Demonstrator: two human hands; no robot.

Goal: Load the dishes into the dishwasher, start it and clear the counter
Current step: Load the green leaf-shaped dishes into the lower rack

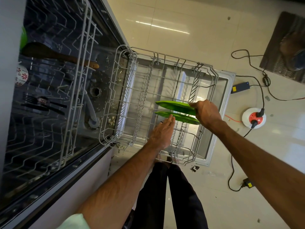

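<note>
Two green plates stand on edge, side by side, in the right half of the lower rack (215,83), close together but with a slim gap between them. The right hand (206,113) curls its fingers round the right-hand rim of the far green plate (175,105) and grips it. The left hand (162,131) is flat, its fingers straight and pressed together, with the fingertips laid against the top edge of the near green plate (183,119).

The rest of the rack is bare wire. There are free tine rows to the left of the plates and open slots beyond them, towards the far rim. The rack sits pulled out over the lowered dishwasher door (222,90), whose steel lip frames it on the far and right sides.

To the left, the upper rack (79,80) juts out of the tub. It carries a wooden spoon (61,55), a black fork (44,103) and a white cup with red flowers (21,76). Food scraps speckle the tub floor around the filter (95,91).

The floor (181,22) is glossy cream tile. To the right of the door black cables trail across it to a round white and red socket reel (253,118) and a black adapter (240,87). A dark mat (283,47) lies in the far right corner.
</note>
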